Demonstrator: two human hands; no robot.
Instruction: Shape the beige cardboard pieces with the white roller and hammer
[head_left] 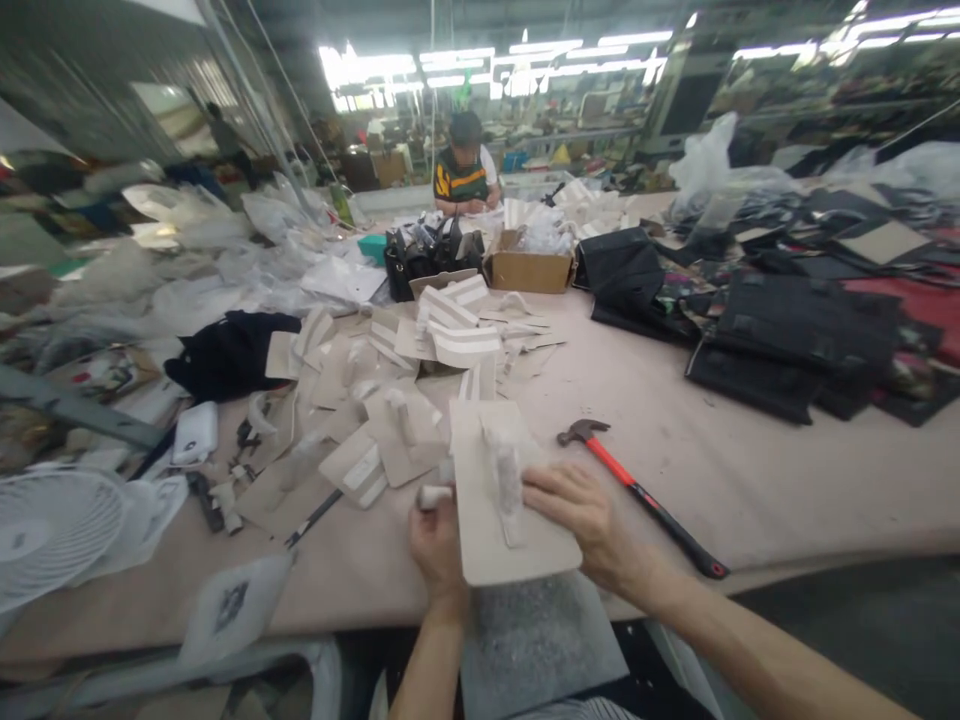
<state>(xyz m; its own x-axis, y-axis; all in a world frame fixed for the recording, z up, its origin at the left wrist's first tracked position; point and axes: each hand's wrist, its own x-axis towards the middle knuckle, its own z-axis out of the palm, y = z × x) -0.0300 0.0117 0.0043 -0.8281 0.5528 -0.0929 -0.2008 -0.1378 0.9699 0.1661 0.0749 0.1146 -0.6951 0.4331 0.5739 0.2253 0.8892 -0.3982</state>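
A flat beige panel with rounded corners is held up in front of me, tilted. On its face sits a strap-like handle wrapped in clear plastic. My right hand grips the panel's right side, fingers closed over the face near the handle. At the left edge, my left hand is closed on a small white rounded piece; its kind is unclear and some fingers are hidden behind the panel. A claw hammer with a red and black handle lies to the right of my hands.
Similar beige panels and straps are piled ahead and left, near a dark forked tool. A white fan stands left. Black fabric pieces lie right. A cardboard box sits farther back, before a seated person.
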